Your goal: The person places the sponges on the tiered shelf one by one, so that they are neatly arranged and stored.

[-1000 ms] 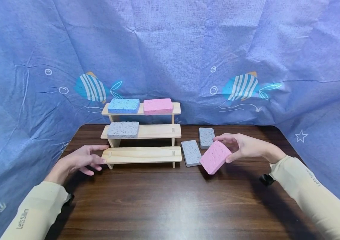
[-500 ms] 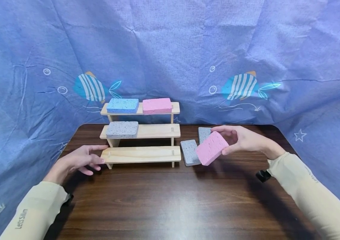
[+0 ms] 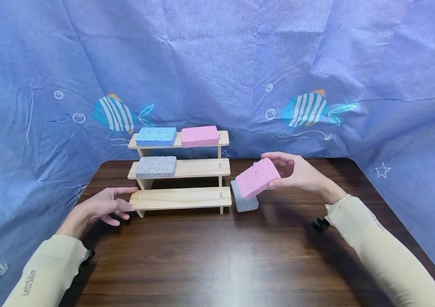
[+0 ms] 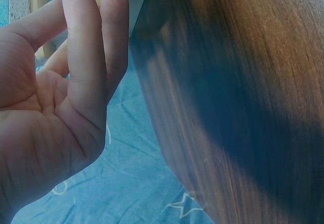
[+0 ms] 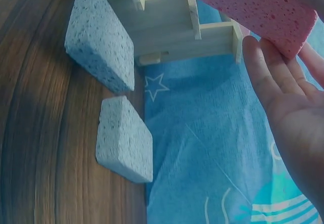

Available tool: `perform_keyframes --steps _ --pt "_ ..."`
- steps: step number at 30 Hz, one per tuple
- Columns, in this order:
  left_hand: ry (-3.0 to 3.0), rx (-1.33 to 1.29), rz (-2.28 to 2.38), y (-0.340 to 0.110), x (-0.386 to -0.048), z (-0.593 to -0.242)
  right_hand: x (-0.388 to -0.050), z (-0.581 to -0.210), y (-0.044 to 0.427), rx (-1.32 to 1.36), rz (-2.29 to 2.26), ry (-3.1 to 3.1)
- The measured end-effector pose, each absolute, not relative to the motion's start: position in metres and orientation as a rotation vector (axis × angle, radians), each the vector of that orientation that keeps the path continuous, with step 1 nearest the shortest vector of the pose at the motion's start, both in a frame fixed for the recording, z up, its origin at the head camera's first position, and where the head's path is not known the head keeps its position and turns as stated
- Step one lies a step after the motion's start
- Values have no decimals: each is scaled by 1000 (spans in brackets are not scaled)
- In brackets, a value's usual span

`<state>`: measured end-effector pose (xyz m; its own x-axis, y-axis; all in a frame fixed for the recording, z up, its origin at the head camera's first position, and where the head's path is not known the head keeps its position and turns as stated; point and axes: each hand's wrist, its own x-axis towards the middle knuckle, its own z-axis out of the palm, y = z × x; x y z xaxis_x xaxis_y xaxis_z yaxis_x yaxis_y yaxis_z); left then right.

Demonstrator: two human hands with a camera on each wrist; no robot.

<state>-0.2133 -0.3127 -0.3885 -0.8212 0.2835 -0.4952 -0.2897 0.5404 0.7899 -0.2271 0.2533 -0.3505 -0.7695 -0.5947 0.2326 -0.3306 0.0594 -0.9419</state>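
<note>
My right hand (image 3: 296,172) pinches a pink sponge (image 3: 257,178), held tilted above two grey sponges right of a three-tier wooden stand (image 3: 179,198). The right wrist view shows the pink sponge (image 5: 263,11) in the fingers of that hand (image 5: 298,107). My left hand (image 3: 100,208) touches the left end of the lowest tier, its fingers loosely extended. A blue sponge (image 3: 156,136) and another pink sponge (image 3: 200,136) lie on the top tier. On the middle tier's left end rests a grey sponge (image 3: 156,166).
On the brown table (image 3: 210,260), the nearer grey sponge (image 3: 245,204) lies beside the stand's right end. Behind the held sponge, the other grey one is mostly hidden; the right wrist view shows it whole (image 5: 124,140). A blue fish-print cloth (image 3: 217,64) hangs behind the table.
My right hand has moved left and away from me with the pink sponge, turning it flatter, and it now overlaps the grey sponges in view. My left hand has stayed at the stand.
</note>
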Motion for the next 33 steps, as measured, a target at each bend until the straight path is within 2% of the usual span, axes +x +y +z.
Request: perform_keyframes --steps 13,26,33 --pt "2194 15 1275 -305 -212 -396 -233 -353 239 -952 -1816 2117" --pt "2208 31 1234 -303 -219 -388 -236 -351 217 -923 -1880 2109" --pt "2216 5 1244 -311 -211 -386 -246 -354 199 -919 -1884 2146"
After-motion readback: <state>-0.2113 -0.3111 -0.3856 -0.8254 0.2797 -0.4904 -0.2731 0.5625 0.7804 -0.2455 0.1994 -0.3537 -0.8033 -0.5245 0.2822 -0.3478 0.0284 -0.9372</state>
